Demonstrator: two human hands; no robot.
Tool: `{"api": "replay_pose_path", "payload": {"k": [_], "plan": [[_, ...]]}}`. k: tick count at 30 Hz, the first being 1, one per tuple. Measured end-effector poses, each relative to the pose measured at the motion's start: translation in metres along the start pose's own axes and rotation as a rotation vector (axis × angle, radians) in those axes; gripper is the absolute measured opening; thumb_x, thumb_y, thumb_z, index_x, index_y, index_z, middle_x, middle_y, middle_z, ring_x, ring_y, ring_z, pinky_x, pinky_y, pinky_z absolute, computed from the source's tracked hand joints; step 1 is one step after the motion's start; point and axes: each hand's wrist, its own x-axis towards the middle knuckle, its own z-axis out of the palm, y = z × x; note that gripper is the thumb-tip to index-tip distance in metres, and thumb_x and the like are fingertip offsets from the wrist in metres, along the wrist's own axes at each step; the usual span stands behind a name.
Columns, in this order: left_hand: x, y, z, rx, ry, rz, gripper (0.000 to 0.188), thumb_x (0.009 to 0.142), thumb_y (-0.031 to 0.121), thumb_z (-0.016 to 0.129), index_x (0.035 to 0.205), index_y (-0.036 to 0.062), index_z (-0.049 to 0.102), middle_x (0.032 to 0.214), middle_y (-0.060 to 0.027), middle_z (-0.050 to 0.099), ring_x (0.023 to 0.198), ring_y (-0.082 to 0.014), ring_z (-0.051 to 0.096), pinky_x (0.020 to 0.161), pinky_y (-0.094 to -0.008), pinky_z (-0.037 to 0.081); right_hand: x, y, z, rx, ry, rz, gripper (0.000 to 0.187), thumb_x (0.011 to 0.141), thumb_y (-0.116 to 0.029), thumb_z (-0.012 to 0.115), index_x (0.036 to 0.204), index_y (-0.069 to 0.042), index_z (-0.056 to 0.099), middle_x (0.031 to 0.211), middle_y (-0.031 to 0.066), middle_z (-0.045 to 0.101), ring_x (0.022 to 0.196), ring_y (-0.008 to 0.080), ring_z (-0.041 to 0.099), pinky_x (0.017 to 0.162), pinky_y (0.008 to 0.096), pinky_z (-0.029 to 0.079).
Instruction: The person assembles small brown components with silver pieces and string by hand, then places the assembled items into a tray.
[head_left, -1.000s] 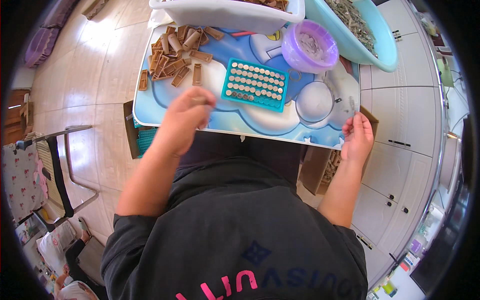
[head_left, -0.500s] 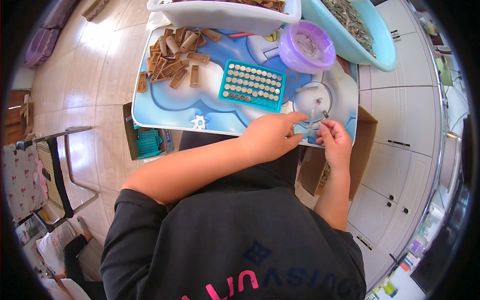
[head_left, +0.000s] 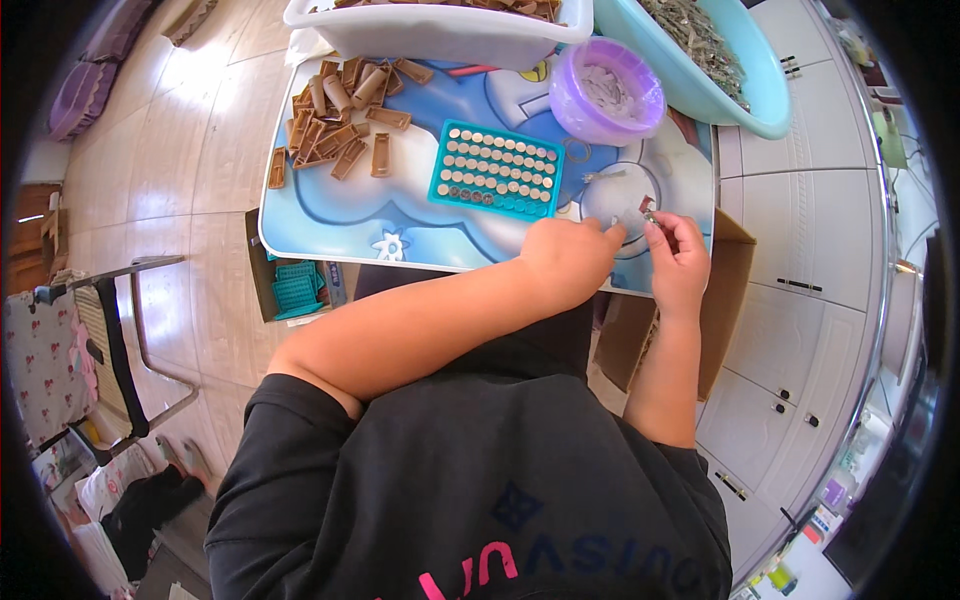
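In our right hand point(head_left: 682, 250) we pinch a small, shiny metal piece point(head_left: 650, 215), poking out past the grip, its shape too small to tell; just left, beside our left hand point(head_left: 575, 258), shows a pale, translucent bit point(head_left: 630, 216).

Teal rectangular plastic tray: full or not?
Not full. The teal rectangular plastic tray holds rows of round silvery discs, but the nearest row's right end shows bare teal.

White cupboards point(head_left: 800, 235) with dark handles point(head_left: 798, 287) line the right, while a purple cushion point(head_left: 80, 100) and metal-framed chair point(head_left: 122, 350) sit on the shiny floor point(head_left: 215, 250) at left.
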Motion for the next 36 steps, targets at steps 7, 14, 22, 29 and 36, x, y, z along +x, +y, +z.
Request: {"api": "replay_pose_path", "payload": {"k": [7,14,22,29,36], "plan": [[0.002,-0.002,0.000,-0.020,-0.020,-0.023,0.041,0.081,0.026,0.059,0.119,0.0119,0.054,0.082,-0.0114,0.063,0.068,-0.0291,0.064,0.057,-0.0403,0.051,0.001,0.000,-0.004,-0.075,-0.008,0.111,0.016,0.086,-0.014,0.063,0.092,0.001,0.063,0.082,0.0018,0.056,0.070,0.0087,0.051,0.065,0.0226,0.043],[0.003,0.000,-0.007,-0.193,0.021,-0.096,0.037,0.082,0.026,0.060,0.116,0.0118,0.058,0.077,-0.0127,0.064,0.067,-0.0294,0.063,0.057,-0.0405,0.049,0.000,-0.007,-0.008,0.027,-0.007,0.086,0.018,0.088,-0.015,0.061,0.092,0.002,0.062,0.081,0.0037,0.057,0.071,0.0096,0.052,0.066,0.0230,0.043],[0.013,-0.004,0.000,-1.285,0.053,-0.291,0.026,0.087,0.025,0.059,0.101,0.0032,0.064,0.070,-0.0031,0.059,0.057,-0.0095,0.051,0.051,-0.0259,0.040,-0.015,-0.042,-0.005,-0.062,-0.004,-0.190,0.013,0.084,-0.011,0.063,0.090,0.001,0.062,0.082,0.0093,0.061,0.070,0.0173,0.057,0.066,0.0263,0.045],[0.009,-0.001,-0.020,-1.607,-0.129,-0.507,0.019,0.089,0.024,0.058,0.097,0.0066,0.062,0.069,-0.0004,0.056,0.046,-0.0013,0.034,0.039,-0.0177,0.022,-0.016,-0.043,-0.004,-0.226,-0.025,-0.348,0.010,0.083,-0.010,0.063,0.087,-0.001,0.063,0.080,0.0096,0.061,0.072,0.0239,0.058,0.066,0.0303,0.045],[0.011,-0.002,-0.013,-1.524,-0.108,-0.488,0.018,0.089,0.020,0.057,0.096,0.0049,0.063,0.069,-0.0014,0.059,0.045,-0.0018,0.035,0.038,-0.0183,0.022,-0.019,-0.037,-0.003,0.018,-0.078,-0.061,0.011,0.084,-0.011,0.062,0.087,0.000,0.062,0.080,0.0099,0.061,0.072,0.0220,0.058,0.066,0.0287,0.045]]}}
